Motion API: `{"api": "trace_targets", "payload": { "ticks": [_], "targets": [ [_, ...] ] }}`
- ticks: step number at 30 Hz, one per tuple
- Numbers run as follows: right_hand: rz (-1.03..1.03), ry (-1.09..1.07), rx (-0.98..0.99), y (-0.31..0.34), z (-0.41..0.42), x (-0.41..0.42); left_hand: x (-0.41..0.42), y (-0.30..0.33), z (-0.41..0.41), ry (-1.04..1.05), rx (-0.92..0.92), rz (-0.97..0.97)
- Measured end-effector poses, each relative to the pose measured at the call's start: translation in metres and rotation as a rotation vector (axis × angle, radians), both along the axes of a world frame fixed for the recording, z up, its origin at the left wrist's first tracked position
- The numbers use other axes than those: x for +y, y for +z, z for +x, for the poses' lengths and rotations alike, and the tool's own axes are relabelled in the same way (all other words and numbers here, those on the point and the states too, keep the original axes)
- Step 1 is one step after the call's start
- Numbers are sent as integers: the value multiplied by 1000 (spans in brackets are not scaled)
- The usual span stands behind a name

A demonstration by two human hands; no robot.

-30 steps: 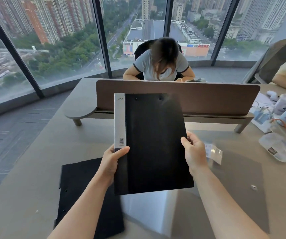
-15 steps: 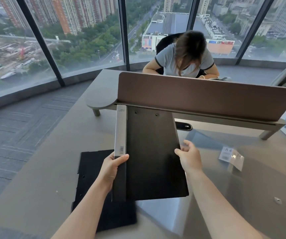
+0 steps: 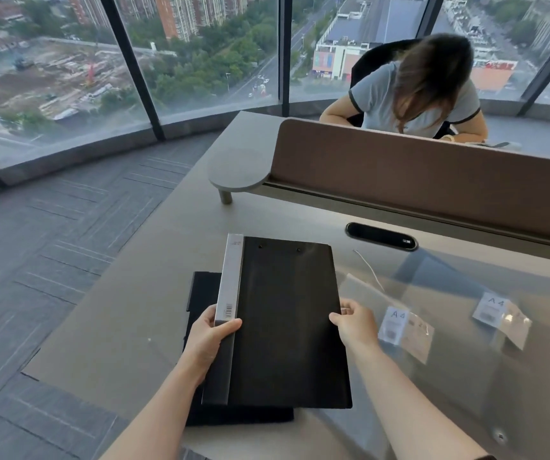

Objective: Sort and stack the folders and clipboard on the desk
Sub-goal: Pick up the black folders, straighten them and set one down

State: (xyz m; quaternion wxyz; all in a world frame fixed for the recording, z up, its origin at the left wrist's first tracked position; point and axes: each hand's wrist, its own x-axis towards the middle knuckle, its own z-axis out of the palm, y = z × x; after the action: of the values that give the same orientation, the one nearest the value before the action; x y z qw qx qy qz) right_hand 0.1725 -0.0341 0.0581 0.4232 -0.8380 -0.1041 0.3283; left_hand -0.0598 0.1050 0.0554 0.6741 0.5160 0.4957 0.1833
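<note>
A black folder [image 3: 286,323] with a grey spine strip and a barcode label is held flat between both hands, low over the desk [image 3: 127,327]. My left hand [image 3: 208,340] grips its left edge at the spine, thumb on top. My right hand [image 3: 355,323] holds its right edge. Beneath it lies another black folder [image 3: 202,293] flat on the desk; only its left strip and near edge show. I cannot tell whether the two folders touch.
Two clear plastic sleeves with "A4" labels [image 3: 396,323] [image 3: 496,310] lie on the desk to the right. A brown divider panel [image 3: 416,174] stands behind, with a black cable slot [image 3: 381,236] before it. A person sits across, head bowed. The desk's left edge drops to carpet.
The held folder has come down from upright in front of the divider to nearly flat over the black folder on the desk. The camera has tilted down and left.
</note>
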Motion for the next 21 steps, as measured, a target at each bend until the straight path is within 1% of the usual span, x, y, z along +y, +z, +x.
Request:
{"api": "trace_targets", "payload": {
  "ticks": [7, 13, 17, 21],
  "targets": [
    [-73, 99, 5, -24, -25, 22, 7, -20, -30, 75, 108, 2],
    [-114, 161, 2, -44, -45, 37, 13, -32, -52, 102, 193, 50],
    [-143, 200, -1, -53, -54, 44, 17, -39, -61, 97, 313, 113],
    [-180, 233, -28, -60, -60, 48, 24, -45, -66, 46, 421, 185]
  ]
}}
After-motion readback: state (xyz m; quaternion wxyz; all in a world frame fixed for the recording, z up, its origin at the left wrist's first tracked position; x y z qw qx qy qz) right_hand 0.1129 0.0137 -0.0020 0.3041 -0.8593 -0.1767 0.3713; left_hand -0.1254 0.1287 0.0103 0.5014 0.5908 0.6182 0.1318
